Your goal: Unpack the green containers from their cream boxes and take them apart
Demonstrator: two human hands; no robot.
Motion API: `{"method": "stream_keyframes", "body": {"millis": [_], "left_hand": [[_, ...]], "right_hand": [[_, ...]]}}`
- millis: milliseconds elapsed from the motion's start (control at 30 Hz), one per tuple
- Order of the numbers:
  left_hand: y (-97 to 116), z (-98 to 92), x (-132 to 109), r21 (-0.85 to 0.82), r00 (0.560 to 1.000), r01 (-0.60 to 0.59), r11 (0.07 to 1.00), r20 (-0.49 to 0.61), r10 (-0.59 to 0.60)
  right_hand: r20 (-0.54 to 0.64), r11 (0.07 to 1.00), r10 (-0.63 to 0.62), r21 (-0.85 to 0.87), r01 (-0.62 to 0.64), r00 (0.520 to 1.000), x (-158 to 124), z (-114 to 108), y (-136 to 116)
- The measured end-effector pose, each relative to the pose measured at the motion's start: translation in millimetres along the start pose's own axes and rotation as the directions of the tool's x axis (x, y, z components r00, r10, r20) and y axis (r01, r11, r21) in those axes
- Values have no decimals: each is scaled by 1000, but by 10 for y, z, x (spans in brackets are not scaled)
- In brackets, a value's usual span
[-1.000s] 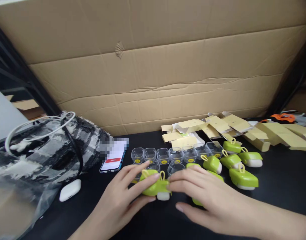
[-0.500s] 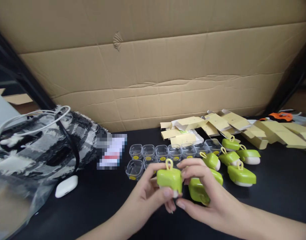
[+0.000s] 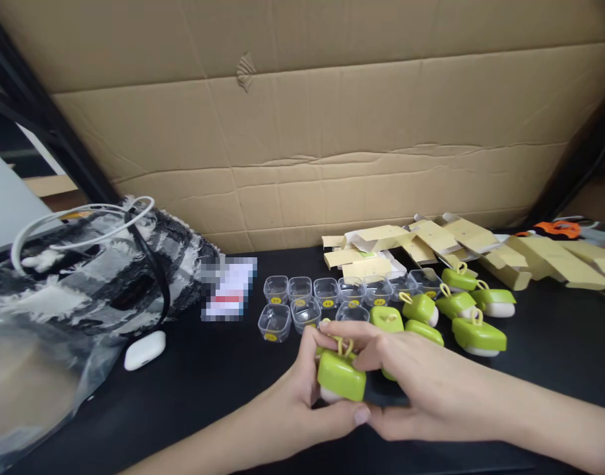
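Note:
Between my two hands is a small green-and-white case [image 3: 342, 377] with a yellow loop on top, green side up and tilted. My left hand [image 3: 312, 402] is closed around its left side, thumb under the front edge. Over its top and right side curl the fingers of my right hand [image 3: 411, 376], the thumb low near the left thumb. A bit of green shows behind the loop; I cannot tell whether it is a second piece. Close to my right hand lie several like green cases [image 3: 479, 335], some partly hidden by it.
Clear plastic cups [image 3: 275, 322] with yellow stickers stand in two rows behind my hands. Flattened cream boxes [image 3: 480, 241] lie at the back right. To the left are a white earphone case [image 3: 144, 350], a shaggy black-and-grey bag [image 3: 109, 264] and a clear plastic bag [image 3: 30, 389].
The held case has turned and tipped, and sits slightly lower. My right hand has moved left onto its top and right side. The view has shifted slightly.

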State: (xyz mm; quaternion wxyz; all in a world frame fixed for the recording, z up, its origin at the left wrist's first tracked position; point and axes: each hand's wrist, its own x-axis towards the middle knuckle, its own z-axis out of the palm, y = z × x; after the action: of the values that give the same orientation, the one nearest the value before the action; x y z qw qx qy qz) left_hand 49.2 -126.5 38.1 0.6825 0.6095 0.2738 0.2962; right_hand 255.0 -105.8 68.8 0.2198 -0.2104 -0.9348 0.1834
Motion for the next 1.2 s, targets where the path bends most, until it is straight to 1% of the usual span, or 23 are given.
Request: {"method": "stream_keyframes", "body": {"millis": [100,233,300,400,433,500,600,667,733,833,900,933,967,1033,1067,1100,1133,1200], "left_hand": [[15,2,-16,-5,1000,27,1000,-6,-27],[14,-16,-48,33,997,47,998,-59,-45],[3,-18,-45,88,996,58,994,-74,-51],[-26,2,-25,160,999,18,987,-45,-10],[-40,15,-19,143,1000,7,990,-30,-2],[-68,51,-13,28,1000,-6,1000,8,5],[-94,109,-21,-167,1000,17,986,29,-12],[-85,131,-32,-199,998,67,978,33,-62],[-49,125,-37,-195,995,101,976,41,-95],[42,57,-25,-131,993,60,990,107,-46],[101,-16,-7,-25,983,22,999,181,-18],[125,-56,2,26,972,19,999,235,-25],[144,-99,6,71,951,29,997,305,-50],[176,-185,-4,136,884,67,988,451,-122],[192,-230,-23,157,852,92,983,499,-159],[213,-276,-51,175,832,115,978,521,-191],[241,-324,-88,191,828,136,972,517,-218],[321,-421,-177,226,858,171,959,444,-257]], "right_hand": [[66,999,6,-36,-3,998,88,-70,-75],[93,999,27,-24,-24,995,121,-104,-140],[116,999,17,-45,-12,993,104,-79,-172],[118,991,25,-134,-9,993,59,24,-221],[104,988,33,-152,-17,994,45,68,-235],[81,987,58,-155,-45,995,28,144,-260],[108,986,122,-126,-108,987,42,179,-300],[148,984,165,-92,-153,975,67,145,-326],[176,982,189,-45,-184,966,92,88,-340],[188,980,178,54,-191,966,116,5,-334],[199,979,143,115,-168,970,130,-38,-326],[214,979,127,132,-157,969,141,-60,-324],[232,980,106,139,-141,967,157,-83,-322],[267,983,52,158,-97,962,214,-145,-302],[252,979,27,190,-76,967,259,-184,-274],[201,975,10,217,-55,979,315,-226,-227],[129,978,12,204,-39,992,382,-271,-158],[-24,996,58,67,-56,998,539,-351,40]]}}
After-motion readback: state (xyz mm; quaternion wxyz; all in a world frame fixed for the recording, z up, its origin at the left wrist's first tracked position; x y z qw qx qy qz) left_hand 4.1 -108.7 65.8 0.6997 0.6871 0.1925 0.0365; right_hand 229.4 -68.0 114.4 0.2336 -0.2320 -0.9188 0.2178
